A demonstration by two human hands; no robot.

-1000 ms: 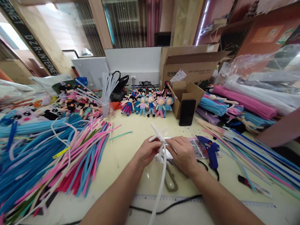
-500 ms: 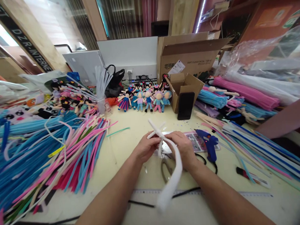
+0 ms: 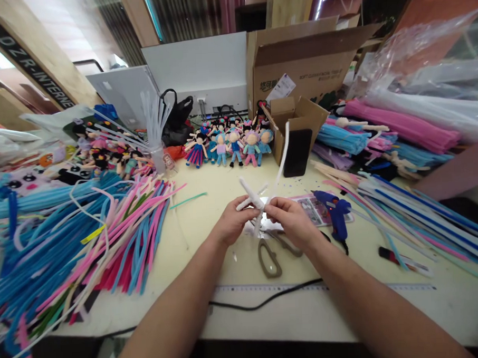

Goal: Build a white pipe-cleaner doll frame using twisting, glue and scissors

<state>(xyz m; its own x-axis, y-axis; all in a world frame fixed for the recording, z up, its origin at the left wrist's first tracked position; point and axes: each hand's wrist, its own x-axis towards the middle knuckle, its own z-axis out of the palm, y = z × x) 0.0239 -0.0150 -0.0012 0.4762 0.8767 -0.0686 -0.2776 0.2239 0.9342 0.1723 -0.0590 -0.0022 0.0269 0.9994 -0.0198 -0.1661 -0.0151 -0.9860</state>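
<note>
Between my hands is a white pipe-cleaner figure [image 3: 252,194] with several short limbs crossing at its middle. My left hand [image 3: 236,220] pinches it from the left side. At the figure's centre, my right hand [image 3: 288,217] is closed on a long white pipe cleaner [image 3: 281,164], whose free end rises up in front of the black phone [image 3: 297,153]. Below the hands lie scissors [image 3: 269,259] with grey-brown handles, their blades partly hidden. To the right of my right hand rests a blue glue gun [image 3: 335,215].
Loose coloured pipe cleaners [image 3: 68,250] cover the left side; more [image 3: 418,218] lie at right. Small dolls [image 3: 234,145] stand at the back beside a small cardboard box [image 3: 299,115]. A ruler [image 3: 267,288] and a black cable [image 3: 264,304] cross the front.
The long white pipe cleaner has swung from hanging down toward me to pointing up and away. My right fingers have closed near the figure's centre. The camera view has shifted slightly.
</note>
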